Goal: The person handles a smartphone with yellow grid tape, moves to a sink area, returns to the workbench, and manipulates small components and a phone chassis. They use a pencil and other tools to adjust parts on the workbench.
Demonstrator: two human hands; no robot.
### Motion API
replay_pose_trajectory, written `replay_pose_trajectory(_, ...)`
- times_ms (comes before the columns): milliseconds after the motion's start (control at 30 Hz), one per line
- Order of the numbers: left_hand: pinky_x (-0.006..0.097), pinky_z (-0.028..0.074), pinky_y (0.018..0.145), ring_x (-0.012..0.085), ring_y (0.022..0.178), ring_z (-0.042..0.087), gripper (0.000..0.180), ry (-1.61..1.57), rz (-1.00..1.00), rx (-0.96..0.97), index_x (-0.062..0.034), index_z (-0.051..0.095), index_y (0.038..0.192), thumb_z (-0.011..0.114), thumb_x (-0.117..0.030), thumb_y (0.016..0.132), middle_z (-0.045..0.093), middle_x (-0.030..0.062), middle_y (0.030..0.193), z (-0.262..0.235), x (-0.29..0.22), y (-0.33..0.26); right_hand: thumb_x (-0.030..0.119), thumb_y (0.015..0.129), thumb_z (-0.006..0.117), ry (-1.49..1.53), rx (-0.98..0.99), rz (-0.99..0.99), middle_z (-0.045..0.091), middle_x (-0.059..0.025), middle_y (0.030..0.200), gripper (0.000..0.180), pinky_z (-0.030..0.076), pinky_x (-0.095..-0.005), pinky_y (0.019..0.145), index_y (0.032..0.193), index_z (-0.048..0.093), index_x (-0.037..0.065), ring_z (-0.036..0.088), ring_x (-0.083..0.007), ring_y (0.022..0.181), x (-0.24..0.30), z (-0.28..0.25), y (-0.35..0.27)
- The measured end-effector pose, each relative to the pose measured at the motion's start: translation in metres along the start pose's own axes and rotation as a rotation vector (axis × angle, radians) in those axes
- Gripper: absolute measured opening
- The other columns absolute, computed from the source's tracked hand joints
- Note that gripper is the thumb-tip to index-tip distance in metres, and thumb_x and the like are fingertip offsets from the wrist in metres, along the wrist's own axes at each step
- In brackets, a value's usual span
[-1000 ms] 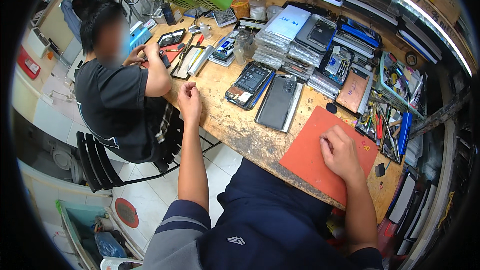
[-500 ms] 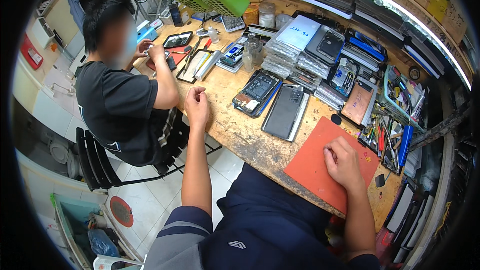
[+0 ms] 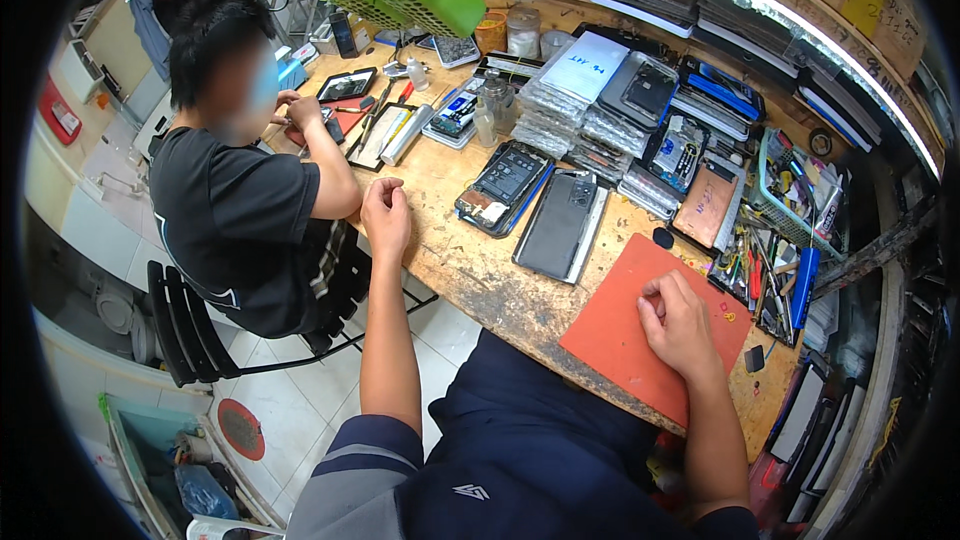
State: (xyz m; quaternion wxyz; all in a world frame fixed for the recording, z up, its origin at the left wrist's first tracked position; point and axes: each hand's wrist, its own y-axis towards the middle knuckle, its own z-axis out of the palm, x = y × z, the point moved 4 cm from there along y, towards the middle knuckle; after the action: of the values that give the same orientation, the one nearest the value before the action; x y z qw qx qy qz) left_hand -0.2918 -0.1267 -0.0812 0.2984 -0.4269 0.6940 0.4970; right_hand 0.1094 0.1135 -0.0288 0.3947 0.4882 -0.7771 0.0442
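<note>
The left hand (image 3: 386,220) hangs at the near edge of the table (image 3: 465,275), its fingers loosely curled with nothing between them. The right hand (image 3: 672,312) is over the red-orange mat (image 3: 615,325), which lies along the near edge toward the right end. Its fingers are half bent and seem to hold nothing (whether the knuckles rest on the mat or sit just above it, I cannot tell). A few tiny yellow and red bits (image 3: 728,314) lie on the mat beside it.

Between the hands, farther in from the near edge, are two smartphones side by side. The opened smartphone (image 3: 502,180) has its back off, with the dark battery and a pale part at its lower end bare. The black smartphone (image 3: 553,225) lies back up on a white-edged slab, and its back looks whole. Judging by this, one phone has been opened and not closed up, while the black one shows no sign of having been taken apart; neither is being handled.

Toward the far edge stand bubble-wrapped stacks (image 3: 555,105); hand tools (image 3: 765,280) crowd the right end, below a teal basket (image 3: 775,180). Near the left end, a co-worker (image 3: 235,210) bends over separate work.
</note>
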Motion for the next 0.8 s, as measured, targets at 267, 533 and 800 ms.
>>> replay_pose_trajectory(267,0.031,0.052,0.074,0.0160,0.078,0.063,0.013,0.038,0.042,-0.016,0.0020,0.068,0.101,0.061,-0.004,0.093,0.065,0.0086,0.092,0.000,0.000,0.002,0.010,0.091,0.069,-0.042,0.060,-0.077,0.060,-0.0153,0.086,0.012,0.051,-0.0436,0.065,0.091,0.059,0.002,0.063,-0.0355,0.073,0.005,-0.003,0.002)
replay_pose_trajectory(533,0.031,0.050,0.089,0.0175,0.096,0.063,0.019,0.000,0.103,0.119,0.0051,0.066,0.110,0.057,-0.007,0.098,0.069,0.0109,0.103,-0.003,0.028,0.015,0.016,0.092,0.067,-0.113,0.038,-0.161,0.060,-0.0124,0.085,0.014,0.052,-0.0475,0.068,0.091,0.058,0.005,0.064,-0.0353,0.081,-0.016,0.006,-0.005)
replay_pose_trajectory(800,0.029,0.049,0.091,0.0174,0.098,0.063,0.021,0.014,0.085,0.168,0.0061,0.065,0.112,0.059,-0.009,0.099,0.068,0.0094,0.106,-0.001,0.045,0.027,0.018,0.093,0.066,-0.124,0.047,-0.135,0.061,-0.0132,0.089,0.016,0.052,-0.0487,0.068,0.090,0.058,0.005,0.065,-0.0356,0.083,-0.012,0.003,-0.003)
